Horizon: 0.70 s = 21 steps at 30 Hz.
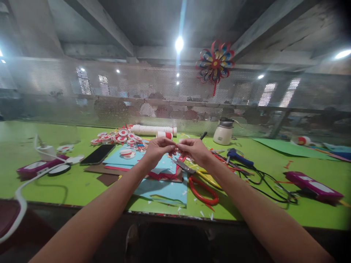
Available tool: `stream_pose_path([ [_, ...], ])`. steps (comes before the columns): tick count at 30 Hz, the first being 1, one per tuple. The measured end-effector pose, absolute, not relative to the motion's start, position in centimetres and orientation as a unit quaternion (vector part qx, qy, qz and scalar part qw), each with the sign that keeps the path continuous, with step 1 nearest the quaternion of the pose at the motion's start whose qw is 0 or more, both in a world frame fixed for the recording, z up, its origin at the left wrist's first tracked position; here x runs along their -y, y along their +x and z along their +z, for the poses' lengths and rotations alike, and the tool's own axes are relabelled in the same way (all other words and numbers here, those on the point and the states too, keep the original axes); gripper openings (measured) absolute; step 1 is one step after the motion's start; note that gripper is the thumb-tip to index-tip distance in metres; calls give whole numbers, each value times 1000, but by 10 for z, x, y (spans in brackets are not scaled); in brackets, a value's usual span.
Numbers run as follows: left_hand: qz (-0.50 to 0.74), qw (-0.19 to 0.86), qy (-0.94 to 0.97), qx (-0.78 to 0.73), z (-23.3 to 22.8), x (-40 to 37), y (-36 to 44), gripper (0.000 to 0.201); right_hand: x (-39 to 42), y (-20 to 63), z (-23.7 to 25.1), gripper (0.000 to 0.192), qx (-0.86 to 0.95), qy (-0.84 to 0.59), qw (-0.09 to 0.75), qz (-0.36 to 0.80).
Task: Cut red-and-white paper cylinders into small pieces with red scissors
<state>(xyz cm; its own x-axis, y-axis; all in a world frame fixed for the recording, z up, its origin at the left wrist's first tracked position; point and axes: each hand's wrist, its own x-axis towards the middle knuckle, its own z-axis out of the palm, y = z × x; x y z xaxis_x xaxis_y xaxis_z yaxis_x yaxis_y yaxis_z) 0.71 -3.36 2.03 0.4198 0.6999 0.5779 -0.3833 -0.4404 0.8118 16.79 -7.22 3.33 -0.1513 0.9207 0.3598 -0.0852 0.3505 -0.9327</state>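
Hands met over the paper pile.
The left hand and right hand pinched closed on a tiny scrap between their fingertips, held above blue paper, with red scissors just beside.

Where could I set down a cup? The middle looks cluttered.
Bare green table lies between the glue gun's black cable and the green sheet, and left, in front of the phone. Crowded: paper sheets and scissors under both hands.
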Motion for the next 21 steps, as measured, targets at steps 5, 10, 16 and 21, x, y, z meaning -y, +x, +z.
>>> stream_pose_path([
  [5,457,602,648,-90,24,36,1,15,72,175,35,15,603,-321,523,510],
  [10,358,687,630,-58,28,40,-5,19,76,182,39,15,612,-291,470,565],
  [16,340,700,627,-39,27,42,-5,17,79,182,41,10,642,-252,443,573],
  [21,329,714,618,-19,24,38,-6,16,80,182,41,9,663,-250,431,559],
])
